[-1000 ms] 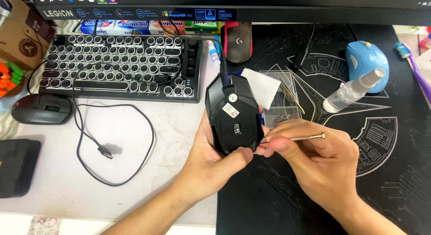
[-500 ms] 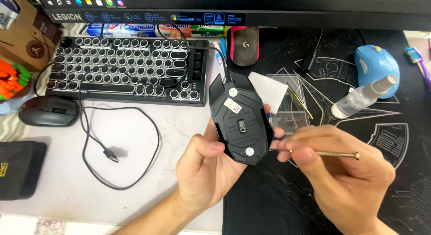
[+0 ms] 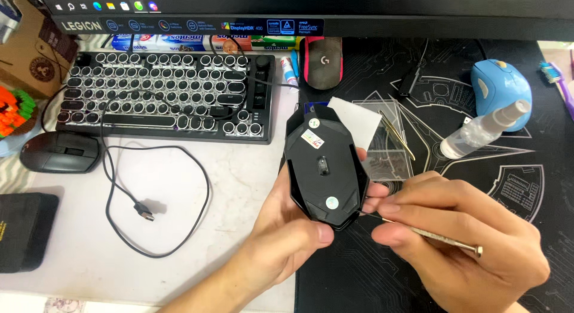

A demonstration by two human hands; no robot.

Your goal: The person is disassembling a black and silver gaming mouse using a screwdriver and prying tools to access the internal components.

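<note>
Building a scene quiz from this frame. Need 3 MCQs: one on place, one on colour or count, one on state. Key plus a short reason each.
1. Where is the spray bottle?
A. beside the blue mouse
B. on the keyboard
C. in the left hand

2. How many mice are in view?
A. two
B. four
C. six

3. How is the black mouse in the left hand turned?
A. buttons up
B. underside up
C. split open

Key: 1 A, it lies against that mouse on the mat. 2 B, two black, one blue, one black-and-red. 3 B, its sensor window and sticker face the camera.

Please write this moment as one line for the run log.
left hand: holds black mouse upside down | right hand: holds thin screwdriver, tip at mouse's rear edge | nearby: keyboard, spray bottle
</note>
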